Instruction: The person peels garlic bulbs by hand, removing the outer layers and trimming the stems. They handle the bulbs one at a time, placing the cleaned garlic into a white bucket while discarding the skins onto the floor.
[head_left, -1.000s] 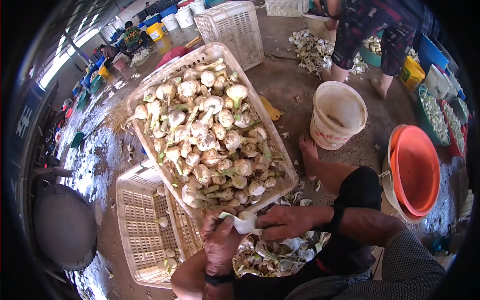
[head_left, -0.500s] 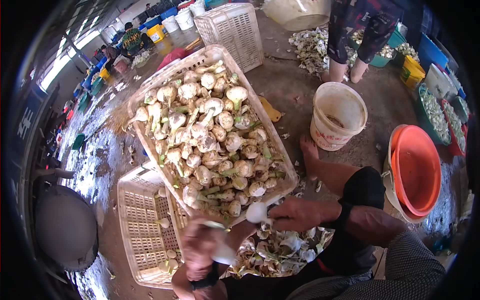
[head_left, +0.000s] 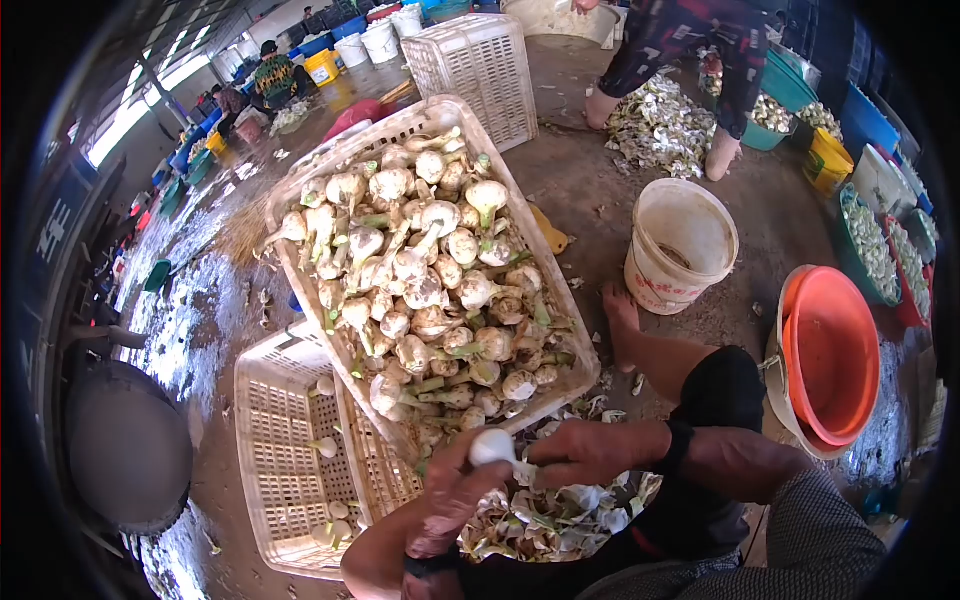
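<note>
Grip: a peeled white garlic bulb [head_left: 492, 446] is grasped between both hands, clear of the floor.
Left hand [head_left: 455, 495]: raised from below, with fingers and thumb curled up around the bulb's lower left side; a dark band is worn on the wrist.
Right hand [head_left: 590, 452]: brought in from the right, with fingertips closed on the bulb's right side; a black wrist strap [head_left: 680, 445] is worn.
Position of bulb: held just in front of the near corner of the full crate and above the heap of skins.
Heap of skins [head_left: 560, 515]: pale green-white peelings are piled on the floor under the hands, against the crate's near corner.
Full crate [head_left: 365, 140]: a white slatted crate is set tilted, with its near left edge resting on the lower crate; it is heaped with unpeeled garlic heads [head_left: 430, 270] bearing green stalks.
Lower crate [head_left: 275, 430]: a white slatted crate lies flat on the floor; a few peeled bulbs [head_left: 335, 510] are scattered near its edges.
Foot [head_left: 620, 310]: a bare foot is planted beside the full crate's right edge.
White bucket [head_left: 680, 250]: stood just beyond the foot.
Orange basin [head_left: 830, 355]: set at the right, tilted inside a pale bucket.
Floor [head_left: 590, 180]: wet, stained concrete.
Background: another person's legs [head_left: 720, 140] are seen beside a further heap of skins.
</note>
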